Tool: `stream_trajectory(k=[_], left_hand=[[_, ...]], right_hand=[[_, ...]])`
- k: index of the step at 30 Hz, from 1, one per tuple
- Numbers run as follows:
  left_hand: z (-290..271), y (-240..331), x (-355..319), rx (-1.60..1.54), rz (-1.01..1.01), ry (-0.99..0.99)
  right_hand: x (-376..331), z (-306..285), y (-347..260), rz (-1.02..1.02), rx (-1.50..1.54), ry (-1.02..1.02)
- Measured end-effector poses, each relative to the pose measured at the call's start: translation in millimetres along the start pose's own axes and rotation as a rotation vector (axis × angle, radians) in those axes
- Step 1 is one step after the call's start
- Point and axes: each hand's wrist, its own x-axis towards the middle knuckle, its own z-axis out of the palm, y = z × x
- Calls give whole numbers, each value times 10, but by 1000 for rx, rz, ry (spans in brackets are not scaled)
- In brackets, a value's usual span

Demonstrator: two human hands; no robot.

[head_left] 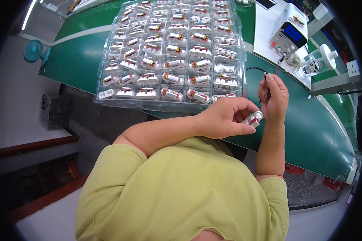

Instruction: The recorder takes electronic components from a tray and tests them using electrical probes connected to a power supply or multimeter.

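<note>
My left hand (225, 117) is closed around a small white plastic housing (253, 119) with a battery and red parts on it. It holds the housing just off the front right corner of a clear plastic tray (142, 105). My right hand (275, 98) is beside it, fingers pinched on thin test leads (265, 75). A black wire and a reddish wire run from these fingers; the reddish one leads up toward a bench power supply (291, 30). Inside the tray, rows of similar white housings, many with silver batteries and red and yellow parts, sit in separate compartments.
The tray rests on a green-topped table (305, 132). At the right stand the lit power supply, a white spool-like holder (326, 58) and a metal post with a socket (353, 69). A teal fan (34, 51) is at the far left, and a keyboard (86, 5) lies behind.
</note>
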Motion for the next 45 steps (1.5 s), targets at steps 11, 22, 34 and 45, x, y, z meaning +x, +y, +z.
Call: stream_trajectory(k=[11,22,34,45], left_hand=[[11,23,-55,88,28,-22],[-39,-3,-40,-167,37,57],[-406,14,108,-509,10,307],[-385,-45,135,-337,12,338]], right_hand=[[54,-12,92,29,-60,-11],[40,32,95,38,-62,48],[-172,243,8,-99,-508,-234],[-167,181,-115,-45,-631,-272]])
